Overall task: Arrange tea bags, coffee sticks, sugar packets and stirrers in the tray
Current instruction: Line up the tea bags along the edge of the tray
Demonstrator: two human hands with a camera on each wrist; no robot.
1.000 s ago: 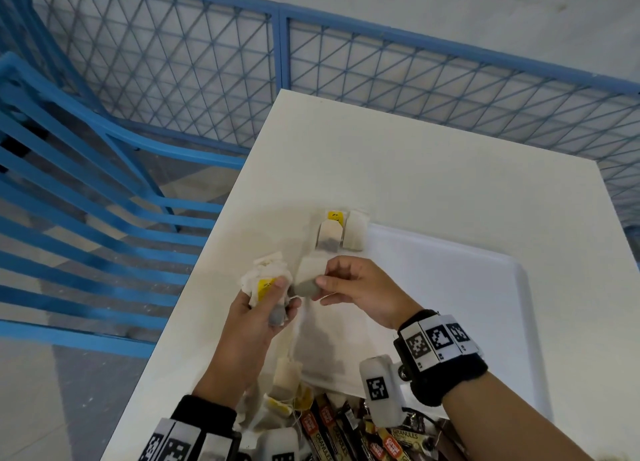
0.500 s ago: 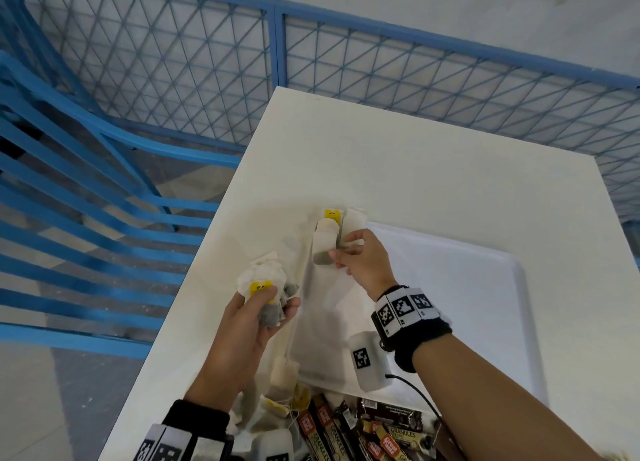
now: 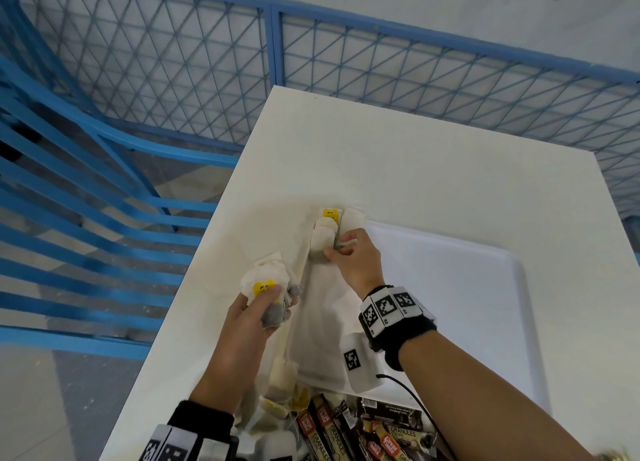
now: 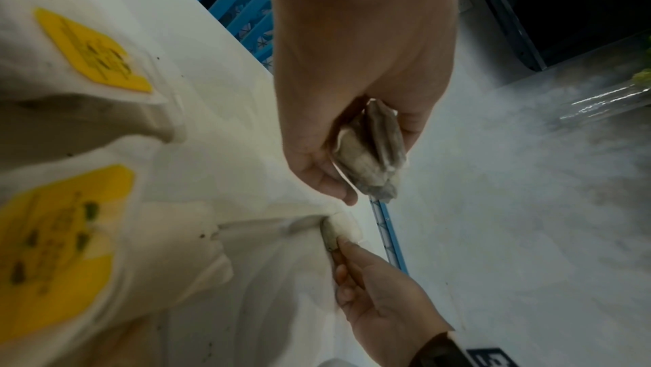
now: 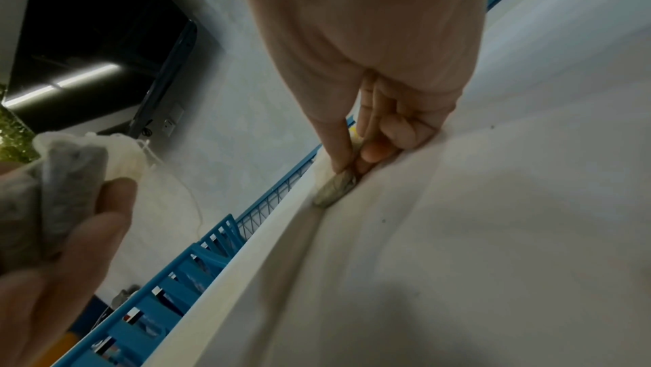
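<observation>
White tray [image 3: 485, 287] sits on the white table [image 3: 433, 155], far-left corner of the tray toward the blue mesh fence [image 3: 415, 72]. Right hand [image 3: 353, 259] reaches into that far-left corner; thumb and fingertips [image 5: 373, 153] are curled and pinch one tea bag [image 3: 320, 244], which lies along the tray's left wall and touches the tray floor. Just beyond it in the same corner: another tea bag with a yellow tag [image 3: 330, 214] showing, and a third bag [image 3: 353, 220] beside it to the right. Left hand [image 3: 256, 315] is held above the table just outside the tray's left rim, fingers wrapped round a bunch of tea bags [image 3: 268, 280]; one yellow tag sits under the thumb, and grey leaf-filled ends stick out below the fingers. How many bags are in the bunch cannot be told. Near edge of the table: loose tea bags [image 3: 282, 377] lying by the tray's near-left corner, and next to them a heap of dark coffee sticks [image 3: 377, 433] printed "GRANULES". Both wrists carry bands with black-and-white markers. Blue slatted chair [image 3: 86, 218] stands left of the table.
</observation>
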